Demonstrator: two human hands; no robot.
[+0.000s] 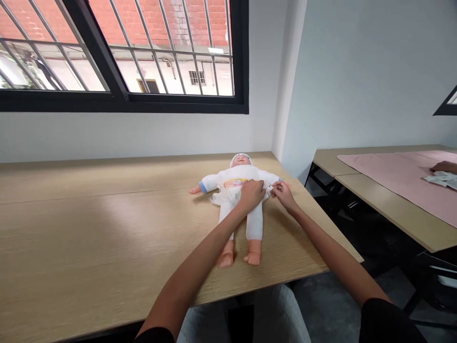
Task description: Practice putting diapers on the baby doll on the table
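Note:
A baby doll in white clothes and a white cap lies on its back on the wooden table, feet towards me. A white diaper is around its hips, its left side spread out on the table. My left hand rests on the front of the diaper at the doll's waist, fingers bent over its edge. Just to the right, my right hand pinches the diaper's right side near the doll's hand.
A wall and a barred window stand behind the table. At the right, another table bears a pink cloth, where another person's hand touches a white item. A dark gap separates the tables.

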